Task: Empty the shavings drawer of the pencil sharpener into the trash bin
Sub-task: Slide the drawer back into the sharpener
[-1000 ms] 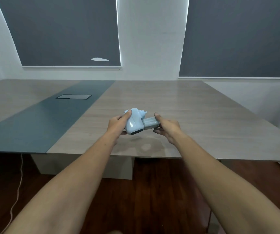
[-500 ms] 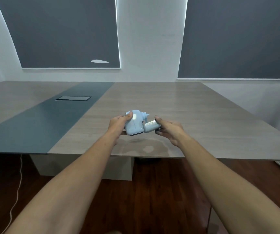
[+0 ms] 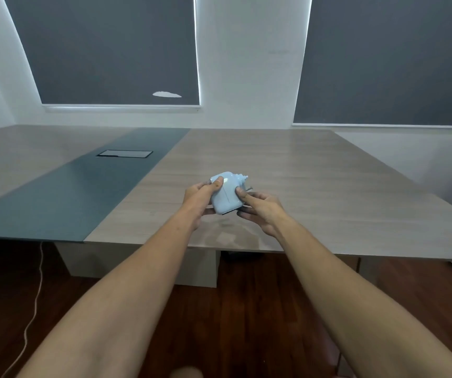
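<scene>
A pale blue pencil sharpener [image 3: 226, 193] with a small crank at its back is held just above the near part of the wooden table [image 3: 328, 186]. My left hand [image 3: 200, 196] grips its left side, thumb on top. My right hand [image 3: 260, 211] presses against its right side with thumb and fingertips. The shavings drawer does not stick out; only a dark slit shows at the sharpener's bottom edge. No trash bin is in view.
A dark grey strip [image 3: 83, 184] with a cable hatch [image 3: 124, 153] runs down the table to the left. Below the table's front edge lies dark wood floor [image 3: 233, 323] with a white cable [image 3: 35, 304] at the left. Two windows with drawn blinds are behind.
The drawer that stuck out to the right in my right hand has slid into the sharpener body. My right hand moved left against the sharpener, which now sits more upright.
</scene>
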Demonstrator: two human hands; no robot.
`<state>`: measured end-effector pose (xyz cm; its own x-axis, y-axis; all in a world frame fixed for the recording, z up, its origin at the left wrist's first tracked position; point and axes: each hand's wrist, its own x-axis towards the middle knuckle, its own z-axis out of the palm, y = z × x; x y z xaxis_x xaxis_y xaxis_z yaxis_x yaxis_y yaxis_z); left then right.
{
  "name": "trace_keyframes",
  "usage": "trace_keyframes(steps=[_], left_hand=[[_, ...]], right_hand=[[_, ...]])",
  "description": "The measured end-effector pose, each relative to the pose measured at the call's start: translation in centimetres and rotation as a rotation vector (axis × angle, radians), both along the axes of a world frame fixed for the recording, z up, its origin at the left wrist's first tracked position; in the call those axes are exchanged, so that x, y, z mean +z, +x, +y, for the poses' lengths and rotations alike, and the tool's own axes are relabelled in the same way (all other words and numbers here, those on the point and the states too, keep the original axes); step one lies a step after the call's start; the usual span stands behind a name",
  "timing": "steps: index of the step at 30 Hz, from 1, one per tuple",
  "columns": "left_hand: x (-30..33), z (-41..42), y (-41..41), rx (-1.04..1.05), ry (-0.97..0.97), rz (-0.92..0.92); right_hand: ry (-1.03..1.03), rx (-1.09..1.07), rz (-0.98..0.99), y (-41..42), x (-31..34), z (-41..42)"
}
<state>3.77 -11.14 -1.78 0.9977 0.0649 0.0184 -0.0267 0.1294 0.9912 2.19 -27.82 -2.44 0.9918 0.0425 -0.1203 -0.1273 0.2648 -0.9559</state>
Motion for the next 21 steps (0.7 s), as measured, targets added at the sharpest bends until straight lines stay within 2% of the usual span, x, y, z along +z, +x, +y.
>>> trace_keyframes(steps=[6,11,16,21], left_hand=[[-0.4,2.0,-0.5,0.050,0.044,0.000],[-0.9,3.6,-0.5,0.285,0.076,-0.012],[-1.5,6.3,-0.3,0.590,0.382,-0.044],[-2.6,7.9,-0.3,0.723,0.512,-0.059]], right_hand=[[-0.139,0.077,0.043,0.4,-0.5,1.5],[-0.215,0.084,0.029,1.0,0.1,2.4],[-0.257,0.063,0.035,1.3,-0.3,2.5],[-0.250,0.007,0.047,1.9,-1.1,2.3]])
